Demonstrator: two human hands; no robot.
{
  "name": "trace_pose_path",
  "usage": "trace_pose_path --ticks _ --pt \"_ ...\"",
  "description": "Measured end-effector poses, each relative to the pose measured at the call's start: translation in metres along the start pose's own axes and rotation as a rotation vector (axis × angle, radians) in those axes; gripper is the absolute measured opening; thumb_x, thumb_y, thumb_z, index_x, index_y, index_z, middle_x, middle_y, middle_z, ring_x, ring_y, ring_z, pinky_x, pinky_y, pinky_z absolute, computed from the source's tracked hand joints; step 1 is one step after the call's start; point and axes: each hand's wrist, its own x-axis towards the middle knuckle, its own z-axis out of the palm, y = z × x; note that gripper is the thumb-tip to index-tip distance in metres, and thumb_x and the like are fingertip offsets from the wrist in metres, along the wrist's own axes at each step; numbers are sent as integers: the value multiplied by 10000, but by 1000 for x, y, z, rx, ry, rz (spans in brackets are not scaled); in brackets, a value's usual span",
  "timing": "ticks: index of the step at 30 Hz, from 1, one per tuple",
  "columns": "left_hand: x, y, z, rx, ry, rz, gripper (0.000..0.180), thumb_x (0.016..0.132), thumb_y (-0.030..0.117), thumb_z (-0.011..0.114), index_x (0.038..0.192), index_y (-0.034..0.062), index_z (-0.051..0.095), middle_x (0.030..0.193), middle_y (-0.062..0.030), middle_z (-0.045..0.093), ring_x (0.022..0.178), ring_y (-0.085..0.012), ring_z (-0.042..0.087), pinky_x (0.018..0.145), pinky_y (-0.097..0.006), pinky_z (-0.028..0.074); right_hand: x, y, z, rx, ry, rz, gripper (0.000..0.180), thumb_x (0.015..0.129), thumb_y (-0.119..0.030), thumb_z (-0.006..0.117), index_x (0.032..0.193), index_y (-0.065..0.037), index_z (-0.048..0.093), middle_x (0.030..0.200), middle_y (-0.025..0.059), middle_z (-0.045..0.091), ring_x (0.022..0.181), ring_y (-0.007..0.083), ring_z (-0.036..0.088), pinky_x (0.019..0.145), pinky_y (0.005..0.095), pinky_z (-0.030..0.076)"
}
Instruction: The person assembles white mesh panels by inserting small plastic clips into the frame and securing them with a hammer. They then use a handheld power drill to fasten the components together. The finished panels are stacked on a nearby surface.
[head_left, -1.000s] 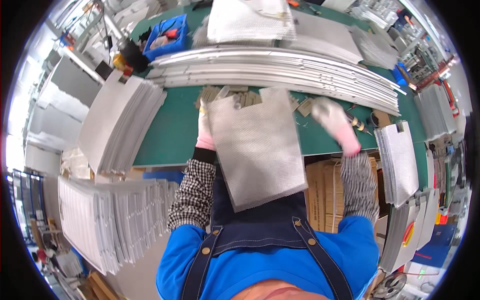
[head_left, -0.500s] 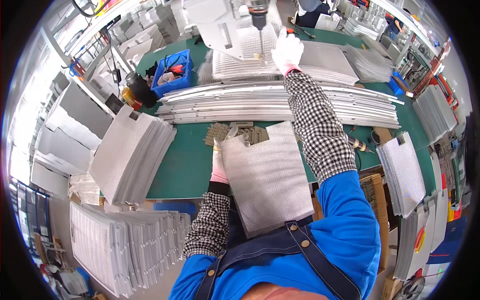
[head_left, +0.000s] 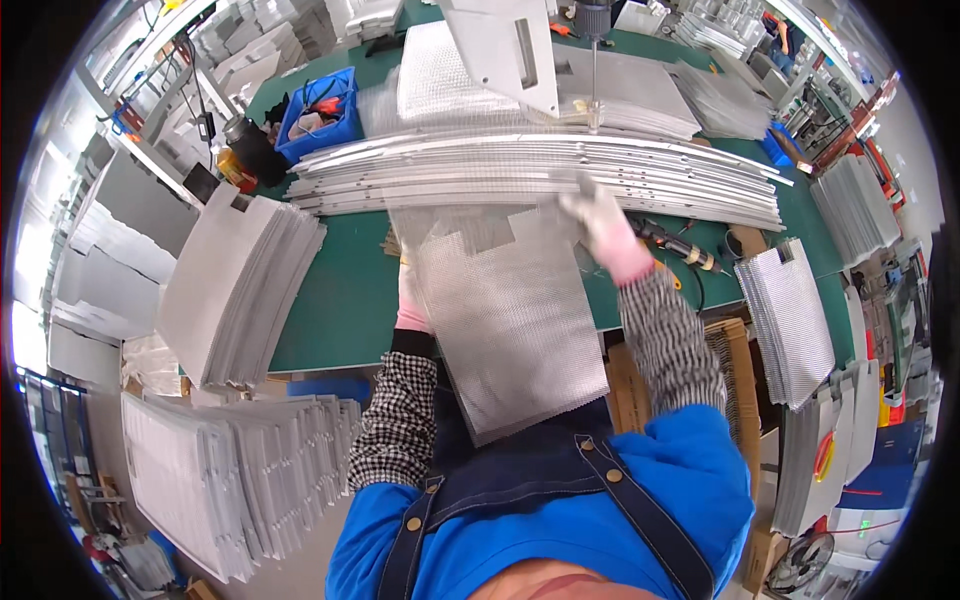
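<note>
A silvery metal mesh panel (head_left: 515,335) with a notched far edge leans between the bench and my apron. My left hand (head_left: 411,292), in a whitish glove with a pink cuff, is closed on its left side; the mesh partly covers the fingers. A second, thin see-through mesh sheet (head_left: 440,218) overlaps the panel's far end, smeared by motion. At this sheet's right edge is my right hand (head_left: 607,232), also gloved and blurred, seemingly pinching it. Beyond both hands lies a bundle of long white metal strips (head_left: 540,170).
A drill press's chuck and bit (head_left: 594,60) stand beyond the strips. Mesh sheets (head_left: 450,75) are piled behind. Notched panels (head_left: 225,290) stack at left, others (head_left: 785,320) at right. A blue bin (head_left: 335,120), a dark bottle (head_left: 255,150) and a power screwdriver (head_left: 685,247) lie on the green bench.
My right hand has come back from the far pile toward me, and a thin mesh sheet now overlaps the notched panel. My left hand stays on the panel. The whole view has shifted slightly.
</note>
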Motion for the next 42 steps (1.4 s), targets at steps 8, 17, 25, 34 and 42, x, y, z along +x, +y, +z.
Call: trace_pose_path --ticks 8,17,25,34,42 --pt "12 0 -33 153 62 85 860 953 724 448 1429 8 490 1397 -182 548 1223 -309 582 995 -469 536 -161 58 -17 -134 128 270 434 955 -156 603 1337 25 502 1034 134 683 711 178 693 556 249 544" --pt "7 -3 -12 62 -86 58 1232 752 930 438 1585 46 233 1345 -260 553 1153 -347 602 979 -534 530 -163 66 -16 -176 135 287 418 948 -69 563 1336 73 498 1053 161 687 732 202 702 567 259 570" --pt "9 4 -104 148 13 179 795 994 675 403 1510 70 425 1471 -118 512 1296 -266 511 1133 -427 390 -170 58 -12 -121 134 297 423 912 -80 618 1309 49 548 1172 146 678 990 192 688 753 309 594" --pt "5 4 -12 281 -301 69 797 1007 649 397 1566 85 336 1491 -160 483 1321 -293 504 1123 -512 410 -164 99 -36 -286 136 194 509 854 -105 679 1335 23 573 1233 184 674 1164 263 640 1011 358 488" --pt "5 -9 15 558 320 240 830 1023 683 207 1589 81 285 1608 -158 337 1462 -343 340 1207 -566 251 -204 27 -107 -903 168 35 553 916 -321 636 1354 5 553 1224 227 657 1109 302 663 991 401 520"
